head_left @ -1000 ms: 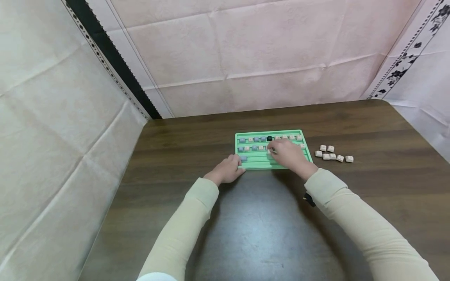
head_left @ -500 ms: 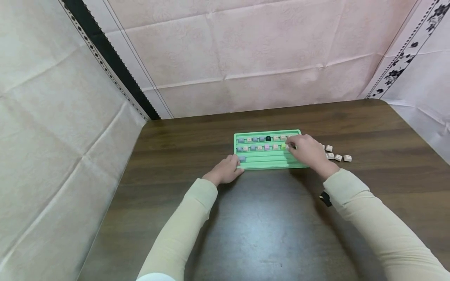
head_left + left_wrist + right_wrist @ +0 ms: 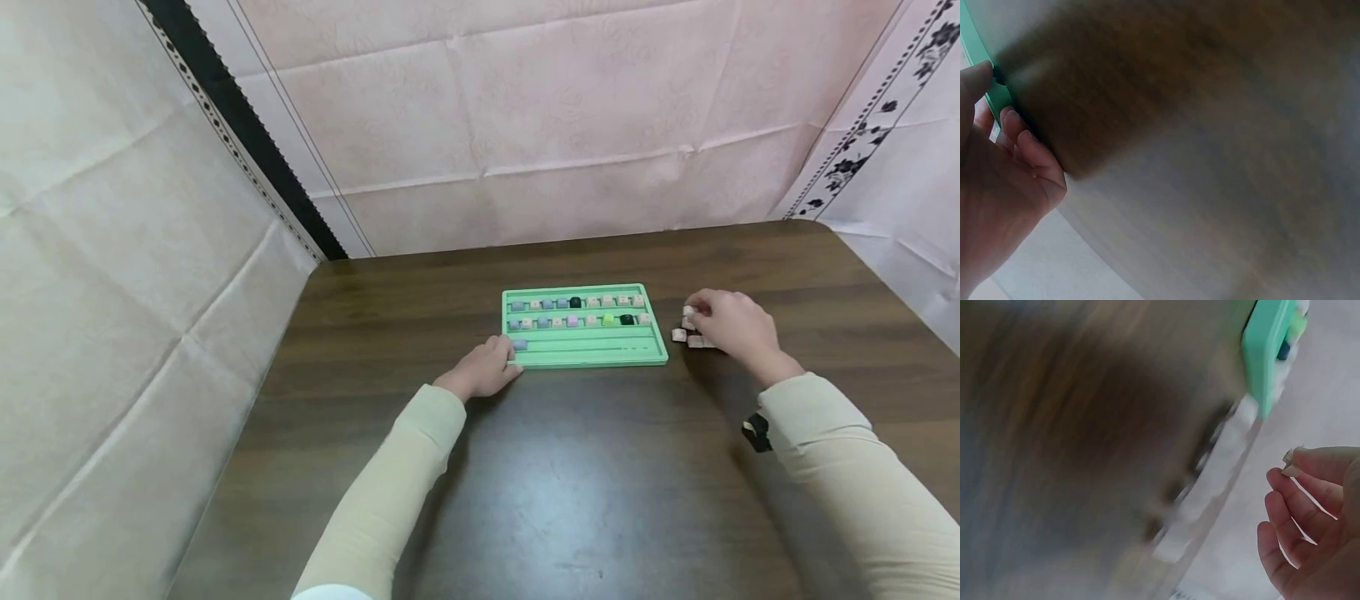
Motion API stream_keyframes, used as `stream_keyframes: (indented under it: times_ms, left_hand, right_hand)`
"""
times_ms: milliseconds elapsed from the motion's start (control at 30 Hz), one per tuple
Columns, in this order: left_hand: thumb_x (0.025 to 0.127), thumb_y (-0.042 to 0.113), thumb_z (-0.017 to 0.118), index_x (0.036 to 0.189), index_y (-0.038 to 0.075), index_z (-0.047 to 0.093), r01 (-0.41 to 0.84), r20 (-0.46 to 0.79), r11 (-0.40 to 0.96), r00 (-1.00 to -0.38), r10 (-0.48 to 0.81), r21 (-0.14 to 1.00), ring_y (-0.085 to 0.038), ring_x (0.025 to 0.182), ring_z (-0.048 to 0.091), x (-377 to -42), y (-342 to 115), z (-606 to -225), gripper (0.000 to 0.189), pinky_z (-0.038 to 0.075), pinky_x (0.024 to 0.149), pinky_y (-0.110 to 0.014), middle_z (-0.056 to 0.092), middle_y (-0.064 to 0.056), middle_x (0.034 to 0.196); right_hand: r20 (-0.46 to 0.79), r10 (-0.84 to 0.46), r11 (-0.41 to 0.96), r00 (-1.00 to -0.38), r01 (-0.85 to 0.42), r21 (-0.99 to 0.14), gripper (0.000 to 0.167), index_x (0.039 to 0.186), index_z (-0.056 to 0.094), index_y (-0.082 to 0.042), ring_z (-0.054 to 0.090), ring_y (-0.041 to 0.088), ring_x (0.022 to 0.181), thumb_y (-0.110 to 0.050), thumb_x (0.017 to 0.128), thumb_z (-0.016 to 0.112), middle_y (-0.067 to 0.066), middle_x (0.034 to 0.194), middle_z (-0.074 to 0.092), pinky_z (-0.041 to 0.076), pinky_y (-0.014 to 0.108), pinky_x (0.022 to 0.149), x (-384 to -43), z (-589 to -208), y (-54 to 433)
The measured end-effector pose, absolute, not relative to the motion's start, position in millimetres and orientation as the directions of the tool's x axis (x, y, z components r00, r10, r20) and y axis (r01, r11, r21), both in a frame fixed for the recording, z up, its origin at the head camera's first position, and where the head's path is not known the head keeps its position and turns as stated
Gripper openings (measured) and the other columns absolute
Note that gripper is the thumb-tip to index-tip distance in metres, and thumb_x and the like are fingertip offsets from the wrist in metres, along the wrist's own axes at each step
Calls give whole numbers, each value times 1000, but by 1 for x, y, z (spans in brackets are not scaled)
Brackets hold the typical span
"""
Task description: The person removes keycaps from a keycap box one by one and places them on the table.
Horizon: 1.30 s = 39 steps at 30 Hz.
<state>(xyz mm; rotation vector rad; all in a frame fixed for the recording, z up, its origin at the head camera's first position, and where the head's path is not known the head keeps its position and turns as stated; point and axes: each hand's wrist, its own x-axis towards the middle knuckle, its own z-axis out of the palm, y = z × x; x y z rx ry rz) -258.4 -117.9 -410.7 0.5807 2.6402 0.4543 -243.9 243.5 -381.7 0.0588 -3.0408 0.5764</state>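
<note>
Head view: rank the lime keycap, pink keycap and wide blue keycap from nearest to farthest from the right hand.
1. Lime keycap, right half of the tray.
2. Pink keycap, same row, near the middle.
3. Wide blue keycap, at the left end.

The tray [image 3: 600, 355] lies toward the far edge of the bench [image 3: 465, 475], about midway between its sides, the left hand [image 3: 483, 368] at the tray's near left corner. Keycaps [image 3: 572, 321] line the two back rows; a wide keycap [image 3: 520, 345] sits at the left end of the row before them. Loose keycaps [image 3: 678, 335] lie just right of the tray, partly under the right hand [image 3: 738, 329].
</note>
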Motion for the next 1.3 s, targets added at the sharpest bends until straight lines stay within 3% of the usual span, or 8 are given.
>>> stream_keyframes:
  times_ms: [367,600,967,1133,1300]
  left_hand:
    - [97,32,44,100,12,39,316,-317,860,-833,453,400,-19,87,44,-257,-120,-415,21,37,71,-28,42,-6,96]
    - [97,34,43,101,13,39,318,-326,865,-831,451,388,-18,87,44,-256,-120,-415,22,38,72,-28,43,-5,97]
    - [97,34,43,102,13,39,315,-321,865,-834,449,391,-18,88,44,-257,-121,-409,22,38,72,-28,42,-5,98]
    - [97,33,43,102,13,38,318,-319,868,-836,447,381,-18,88,44,-258,-121,-407,22,38,73,-28,42,-5,98]
    - [96,32,44,101,13,39,324,-313,861,-833,456,393,-18,87,44,-257,-118,-409,21,38,73,-29,42,-5,98]
  right_hand:
    - [-93,24,946,-995,53,-320,31,114,57,-4,54,36,87,-23,92,46,25,111,57,41,42,54,-239,-400,282]
    - [-130,30,943,-991,72,-325,33,114,57,-4,52,39,94,-22,89,46,24,115,55,41,44,57,-242,-406,284]
    - [-187,5,942,-982,67,-329,36,118,53,-1,50,38,91,-20,91,40,28,117,52,41,41,56,-248,-396,281]
    - [-154,-5,943,-988,47,-331,37,118,52,-1,51,41,95,-23,92,38,28,118,51,43,47,61,-249,-390,275]
    - [-73,-24,945,-997,1,-326,38,119,52,-1,45,46,106,-26,93,39,26,120,49,39,61,74,-250,-385,264]
